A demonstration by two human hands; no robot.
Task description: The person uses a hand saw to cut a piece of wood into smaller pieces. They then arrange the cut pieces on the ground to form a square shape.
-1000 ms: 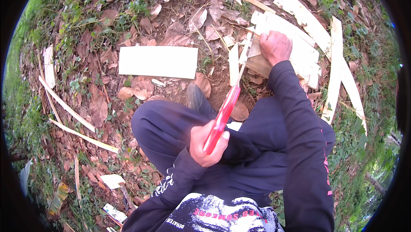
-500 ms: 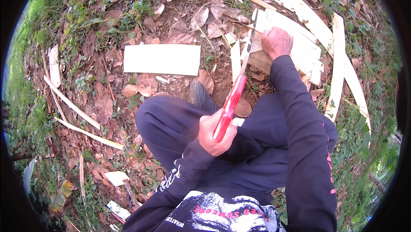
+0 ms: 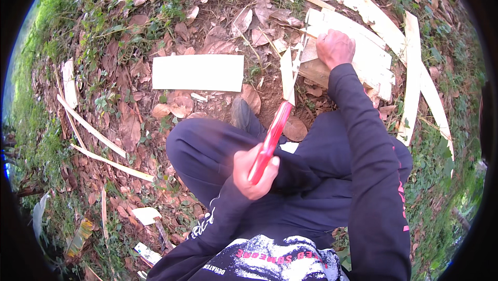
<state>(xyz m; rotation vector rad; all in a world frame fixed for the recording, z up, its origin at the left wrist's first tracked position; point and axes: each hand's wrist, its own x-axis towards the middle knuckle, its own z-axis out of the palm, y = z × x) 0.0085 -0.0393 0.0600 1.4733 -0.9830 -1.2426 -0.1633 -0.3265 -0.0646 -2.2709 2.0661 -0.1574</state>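
**The blade has gone further down the pale strip**

I see the left hand (image 3: 254, 169) closed in a full fist around the red handle (image 3: 270, 138) of a long knife. One second ago this hand was lower in the picture and nearer the body; half a second ago it was already higher, and now it sits higher again, so I judge the knife was pushed forward, toward 12 o'clock. The blade (image 3: 294, 68) is thin and hard to follow, but it seems to lie along the narrow pale strip (image 3: 287, 73), which stands a little apart from the wider slab.

The right hand (image 3: 335, 47) is closed, knuckles up, pressing on the pale wood slab (image 3: 363, 58) at about 1 o'clock from the knife hand. It stayed on the same place of the slab in all three pictures, so it works as the clamp while the other hand cuts. I cannot tell if the fingers grip the edge of the slab or only press it.

For the work, I think this means the split is going on well: the strip is partly free from the slab but its far end still looks joined or touching.

Around: a flat white board (image 3: 198, 72) lies at 11 o'clock from the knife hand, well apart. Long thin slivers (image 3: 91, 130) lie at 9 o'clock on the dry leaves, and more long pale pieces (image 3: 412, 73) at 2 o'clock. The person's dark trousers (image 3: 207, 151) fill the middle, just under the knife.
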